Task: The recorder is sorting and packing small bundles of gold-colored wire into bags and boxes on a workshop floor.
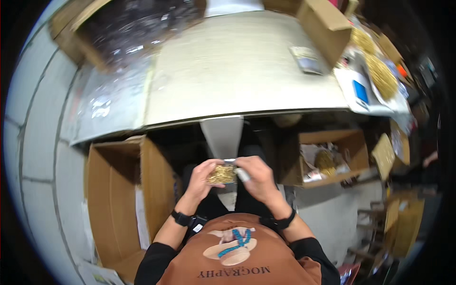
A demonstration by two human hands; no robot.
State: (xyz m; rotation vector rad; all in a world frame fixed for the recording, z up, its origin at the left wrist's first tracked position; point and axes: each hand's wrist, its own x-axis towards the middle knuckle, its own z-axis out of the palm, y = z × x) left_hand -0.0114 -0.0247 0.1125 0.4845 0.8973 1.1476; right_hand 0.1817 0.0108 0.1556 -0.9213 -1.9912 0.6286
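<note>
Both your hands meet below the table (247,71) edge: your left hand (202,178) and right hand (259,178) close their fingers on a small clear bag of gold pieces (222,174). An open cardboard box (121,204) stands left; another box (327,156) holding gold pieces sits right.

Small clear bag of gold pieces (222,175), held between both hands, above lap

Single head-worn fisheye view, looking steeply down, close over lap, table edge (199,118) ahead
</note>
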